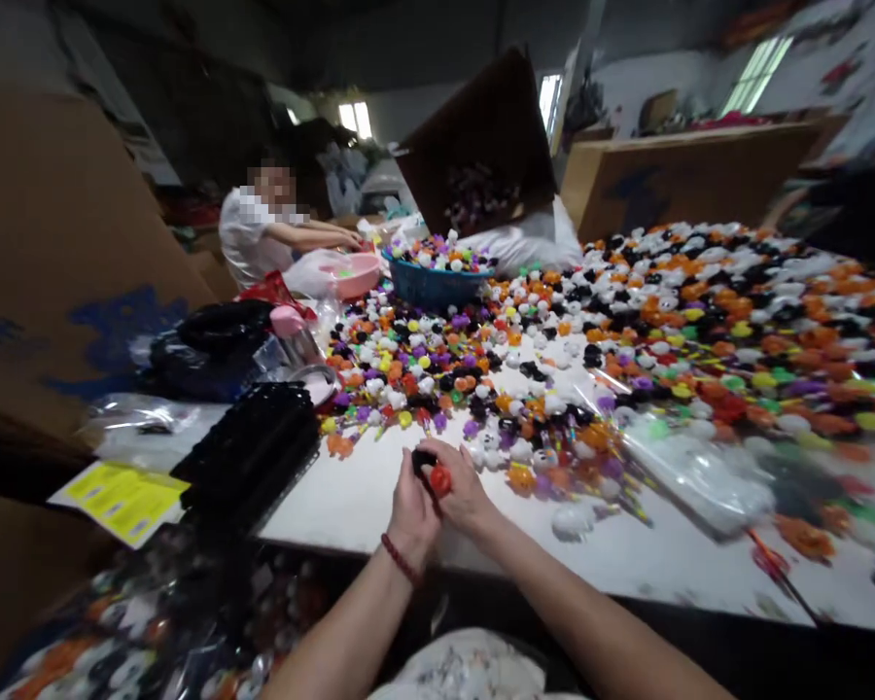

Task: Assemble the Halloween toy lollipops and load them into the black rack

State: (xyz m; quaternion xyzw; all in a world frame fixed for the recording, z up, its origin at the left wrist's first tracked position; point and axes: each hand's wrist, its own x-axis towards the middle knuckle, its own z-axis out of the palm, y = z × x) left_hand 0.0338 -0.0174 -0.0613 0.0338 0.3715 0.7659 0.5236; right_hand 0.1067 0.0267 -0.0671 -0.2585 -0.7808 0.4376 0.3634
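Near the front edge of the white table, my left hand and my right hand are together, their fingers curled around small pieces. A black piece shows between them, with a red-orange piece just below it against my right fingers. Which hand bears each piece is hard to tell. A dark red beaded bracelet circles my left wrist. Beyond my hands lies a wide spread of small colourful figures in orange, white, black, purple and green.
Black stacked trays and yellow labels lie left. A blue basin of figures and a pink basin stand behind, near a person in white. Clear bags and red-handled scissors lie right. Large cartons flank the table.
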